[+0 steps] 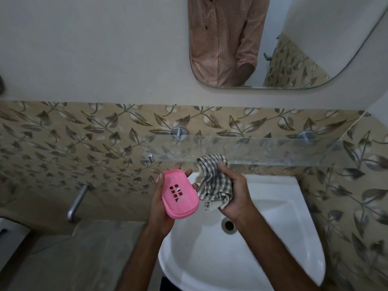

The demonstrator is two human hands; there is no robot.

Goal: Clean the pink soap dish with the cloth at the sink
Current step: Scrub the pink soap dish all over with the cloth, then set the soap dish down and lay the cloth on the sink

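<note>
We hold the dish (180, 194) in our left hand (159, 208), in the air above the sink's (273, 238) back-left edge. It is pink and oval, and the face with the small slots is turned up towards us. The left fingers (187, 172) curl round it from below, their tips showing past its far rim, and the thumb presses on its left rim.

Just right of the dish is the cloth (214, 183), checked grey and white and bunched up. We cannot tell whether it touches the dish. Our right hand (235, 196) grips it, the fingers wrapped round the bunch, with a loose end hanging down over the basin.

The sink is white, with its drain (228, 224) below our right wrist. A glass shelf (273, 150) runs along the leaf-patterned tiles (73, 139) just behind the cloth. A mirror (294, 38) hangs higher up and reflects a checked shirt. A metal tap (76, 200) sticks out of the tiled wall well to the left of the dish.
</note>
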